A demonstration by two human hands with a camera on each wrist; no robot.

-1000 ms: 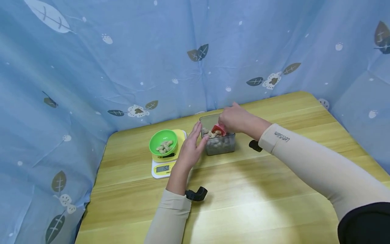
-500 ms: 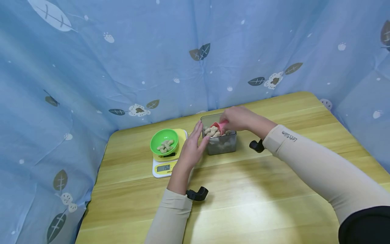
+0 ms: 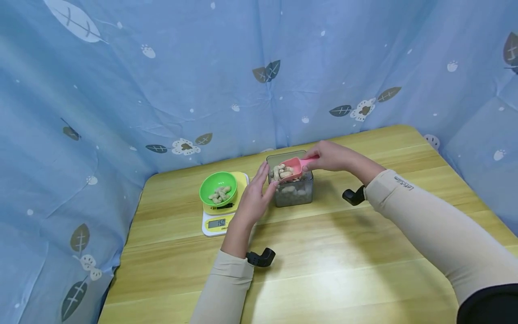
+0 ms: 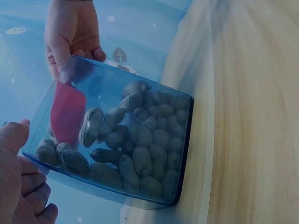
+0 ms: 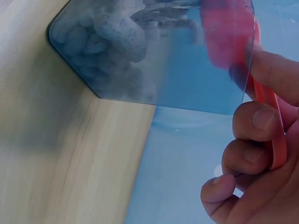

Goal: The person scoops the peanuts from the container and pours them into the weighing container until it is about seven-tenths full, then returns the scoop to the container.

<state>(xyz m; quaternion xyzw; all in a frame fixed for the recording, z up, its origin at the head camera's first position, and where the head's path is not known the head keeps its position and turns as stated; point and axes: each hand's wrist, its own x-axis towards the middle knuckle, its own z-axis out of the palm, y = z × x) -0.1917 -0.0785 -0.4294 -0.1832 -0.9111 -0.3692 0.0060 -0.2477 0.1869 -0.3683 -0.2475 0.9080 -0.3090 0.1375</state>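
Note:
My right hand (image 3: 332, 156) grips the handle of a pink scoop (image 3: 297, 164). The scoop tilts over the mouth of a grey see-through box (image 3: 294, 198), with several unshelled peanuts (image 3: 286, 173) in it. More peanuts (image 4: 140, 158) fill the lower part of the box, as the left wrist view shows through its wall. In the right wrist view, fingers curl round the scoop's handle (image 5: 279, 147). My left hand (image 3: 254, 198) rests against the box's left side, fingers mostly straight and thumb at the near corner.
Left of my left hand stands a yellow-and-white kitchen scale (image 3: 206, 228), its display reading about 150, decimal point unclear. On it sits a green bowl (image 3: 205, 188) with several peanuts. A blue patterned curtain (image 3: 226, 81) hangs behind the wooden table (image 3: 323, 261).
My right hand has drawn up and to the right, lifting the scoop with peanuts from among those in the box. My left hand stays against the box; the bowl and scale look unchanged.

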